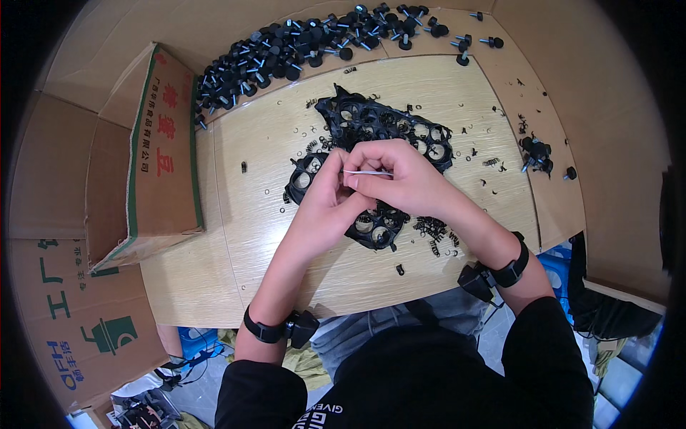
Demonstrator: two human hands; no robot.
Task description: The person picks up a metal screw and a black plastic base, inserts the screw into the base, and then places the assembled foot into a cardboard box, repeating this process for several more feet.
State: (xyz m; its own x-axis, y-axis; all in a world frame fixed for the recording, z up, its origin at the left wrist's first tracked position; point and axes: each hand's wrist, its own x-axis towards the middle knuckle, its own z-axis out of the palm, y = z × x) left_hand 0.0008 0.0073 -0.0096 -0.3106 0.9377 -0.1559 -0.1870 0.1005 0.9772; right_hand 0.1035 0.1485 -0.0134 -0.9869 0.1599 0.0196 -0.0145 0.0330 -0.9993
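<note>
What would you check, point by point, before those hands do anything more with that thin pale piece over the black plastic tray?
1. Grip on the thin pale strip: ok, pinched between the right hand and the left hand.
2. Hands over the work: ok, both sit above the black plastic tray with round holes.
3. Tray support: ok, it lies flat on the wooden table.
4. Supply of black knobbed screws: ok, a large heap lies along the far edge.
5. Small springs: ok, a loose cluster lies by the right wrist.
6. What the fingertips hold besides the strip: cannot tell, too small.
</note>
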